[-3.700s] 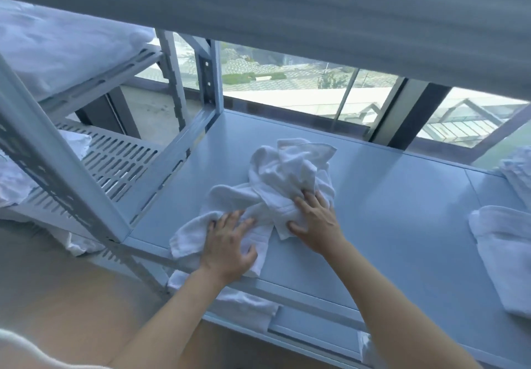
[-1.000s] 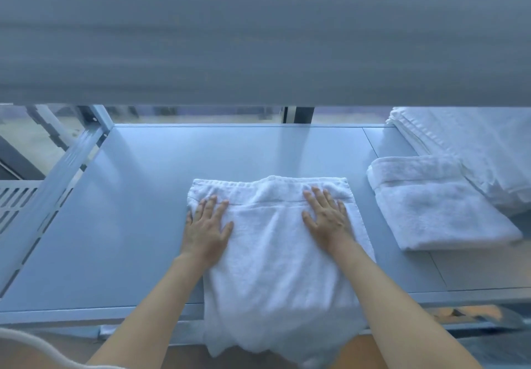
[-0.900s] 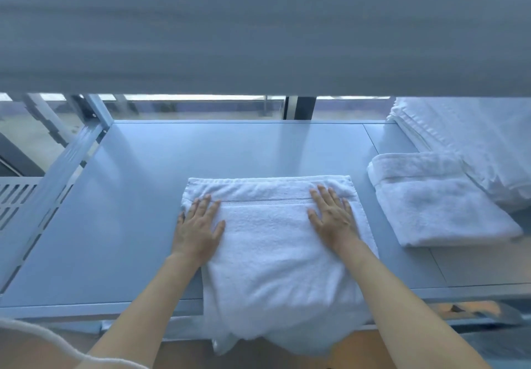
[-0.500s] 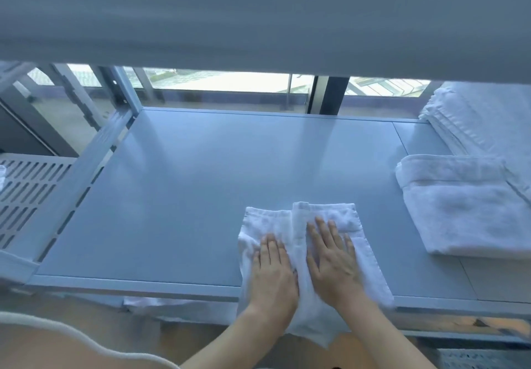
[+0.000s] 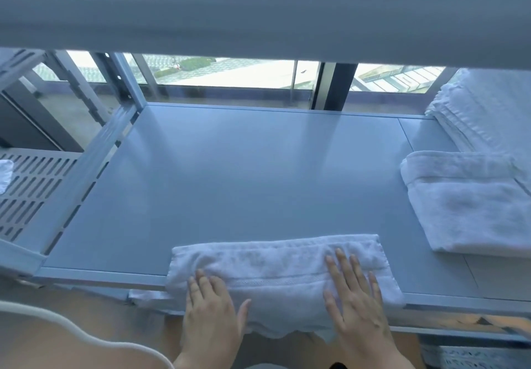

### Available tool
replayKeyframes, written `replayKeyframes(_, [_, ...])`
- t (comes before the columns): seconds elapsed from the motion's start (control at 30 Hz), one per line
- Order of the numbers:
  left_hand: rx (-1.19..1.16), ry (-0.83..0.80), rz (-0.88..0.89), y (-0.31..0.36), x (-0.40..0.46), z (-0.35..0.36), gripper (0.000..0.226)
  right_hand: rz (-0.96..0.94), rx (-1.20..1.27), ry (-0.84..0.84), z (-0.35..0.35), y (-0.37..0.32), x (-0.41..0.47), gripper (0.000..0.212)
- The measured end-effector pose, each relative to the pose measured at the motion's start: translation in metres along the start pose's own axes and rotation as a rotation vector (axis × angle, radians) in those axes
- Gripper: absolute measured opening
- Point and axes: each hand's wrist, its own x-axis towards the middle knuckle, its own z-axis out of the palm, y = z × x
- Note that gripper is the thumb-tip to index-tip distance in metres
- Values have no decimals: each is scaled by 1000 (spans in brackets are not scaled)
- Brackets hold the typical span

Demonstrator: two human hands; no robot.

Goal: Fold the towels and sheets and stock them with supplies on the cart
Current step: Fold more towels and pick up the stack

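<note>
Item 1, white towel (image 5: 275,271): at 6 o'clock on the grey shelf (image 5: 244,178), lying as a wide band along the front edge, its near hem hanging over the lip. Half a second ago I saw it gathered into a narrow bundle; it now lies spread sideways and flat, so I judge a fold has been laid and is being smoothed.

Item 2, left hand (image 5: 212,311): flat on the towel's left end, fingers straight and slightly spread, gripping nothing.

Item 3, right hand (image 5: 356,302): flat on the right end, fingers splayed, pressing, not holding.

Item 4, folded towel (image 5: 465,204): at 3 o'clock, well apart from item 1.

Item 5, stacked linens (image 5: 488,109): at 2 o'clock, just behind item 4.

Next, in my reading: one more fold, then stock beside item 4.
</note>
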Motion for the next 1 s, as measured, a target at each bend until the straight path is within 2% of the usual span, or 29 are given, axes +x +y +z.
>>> replayKeyframes(0.17, [-125, 97, 62, 4, 20, 5, 100, 29, -24, 13, 1, 6, 18, 67])
replayKeyframes(0.27, [-92, 50, 64, 0, 56, 7, 102, 54, -43, -17, -2, 14, 60, 69])
replayKeyframes(0.43, [-102, 97, 63, -3, 140, 8, 77, 67, -47, -22, -12, 19, 135, 65])
replayKeyframes(0.63, [-163, 91, 61, 8, 212, -13, 74, 77, -33, -33, -35, 13, 202, 61])
replayKeyframes(0.73, [-173, 101, 42, 11, 214, -13, 74, 58, -38, 30, -41, 0, 197, 60])
replayKeyframes(0.83, [-167, 123, 27, 7, 209, -8, 74, -68, 51, 100, -33, -17, 154, 60])
replayKeyframes(0.9, [-164, 127, 20, 5, 207, -5, 74, -136, 74, 38, -17, -23, 113, 63])
replayKeyframes(1.0, [-158, 125, 21, 6, 207, -5, 74, -106, -7, -51, 2, -16, 80, 69])
